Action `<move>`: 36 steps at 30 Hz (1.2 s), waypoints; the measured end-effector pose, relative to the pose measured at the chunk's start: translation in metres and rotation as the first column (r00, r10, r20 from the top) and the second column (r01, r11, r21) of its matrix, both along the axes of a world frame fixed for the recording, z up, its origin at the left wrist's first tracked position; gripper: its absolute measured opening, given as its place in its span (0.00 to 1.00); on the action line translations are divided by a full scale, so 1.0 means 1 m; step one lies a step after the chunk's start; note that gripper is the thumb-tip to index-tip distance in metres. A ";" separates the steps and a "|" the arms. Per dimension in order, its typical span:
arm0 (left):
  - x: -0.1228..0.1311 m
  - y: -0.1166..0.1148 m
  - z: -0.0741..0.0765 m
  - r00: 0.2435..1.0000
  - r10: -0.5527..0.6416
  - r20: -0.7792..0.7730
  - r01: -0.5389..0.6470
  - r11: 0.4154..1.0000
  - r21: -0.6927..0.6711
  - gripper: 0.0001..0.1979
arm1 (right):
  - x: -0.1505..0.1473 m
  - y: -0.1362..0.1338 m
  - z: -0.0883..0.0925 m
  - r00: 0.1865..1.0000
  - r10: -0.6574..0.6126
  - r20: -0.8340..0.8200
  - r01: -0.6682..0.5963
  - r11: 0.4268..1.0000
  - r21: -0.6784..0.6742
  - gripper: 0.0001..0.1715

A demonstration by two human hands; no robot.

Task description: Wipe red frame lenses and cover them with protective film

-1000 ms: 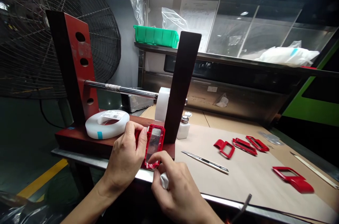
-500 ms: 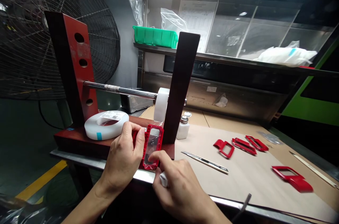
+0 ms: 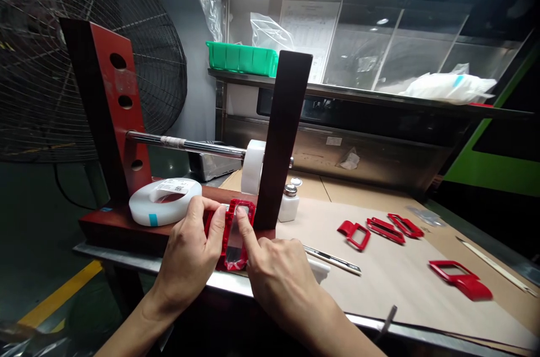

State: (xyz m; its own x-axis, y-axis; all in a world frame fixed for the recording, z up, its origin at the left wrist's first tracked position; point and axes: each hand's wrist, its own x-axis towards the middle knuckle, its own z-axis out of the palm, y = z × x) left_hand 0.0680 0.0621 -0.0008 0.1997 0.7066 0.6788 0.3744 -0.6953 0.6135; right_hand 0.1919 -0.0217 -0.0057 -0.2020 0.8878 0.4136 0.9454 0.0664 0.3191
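Note:
My left hand (image 3: 189, 250) grips a red plastic frame (image 3: 230, 261) by its left side, thumb on top. Clear film (image 3: 234, 242) lies over the frame's long window and wrinkles at the lower end. The index finger of my right hand (image 3: 282, 272) is stretched out, its tip on the film near the top of the window. The other fingers are curled around a white piece (image 3: 319, 270), which sticks out to the right; its kind is unclear. Just above the frame, a roll of clear tape (image 3: 253, 167) hangs on a metal rod (image 3: 194, 145) in a dark red stand (image 3: 137, 174).
A second tape roll (image 3: 141, 212) lies on the stand's base. Right of the stand are a white bottle (image 3: 288, 208), a utility knife (image 3: 337, 261) and several red frames (image 3: 459, 278) on brown paper. A large fan (image 3: 162, 59) stands behind on the left.
My right index finger has moved from the lower end of the window up to its top and straightened. The white piece now shows at the hand's right side. My left hand keeps its hold.

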 end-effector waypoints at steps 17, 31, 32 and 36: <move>0.003 -0.002 0.007 0.999 0.050 -0.016 -0.051 0.998 -0.036 0.08 | 0.002 0.004 -0.019 0.992 0.080 -0.096 -0.071 0.993 0.099 0.44; 0.001 0.003 0.003 1.000 -0.016 -0.019 0.014 0.992 -0.125 0.09 | 0.019 -0.010 -0.009 0.946 0.116 -0.302 -0.123 0.992 -0.003 0.42; 0.000 0.004 0.004 0.999 -0.025 -0.029 0.021 0.989 -0.145 0.11 | 0.029 -0.013 -0.008 0.938 0.095 -0.333 -0.099 0.995 0.005 0.39; -0.003 0.006 0.006 0.994 -0.069 -0.081 0.051 0.977 -0.207 0.17 | 0.079 -0.024 -0.012 0.915 -0.295 -0.275 0.249 0.950 -0.190 0.21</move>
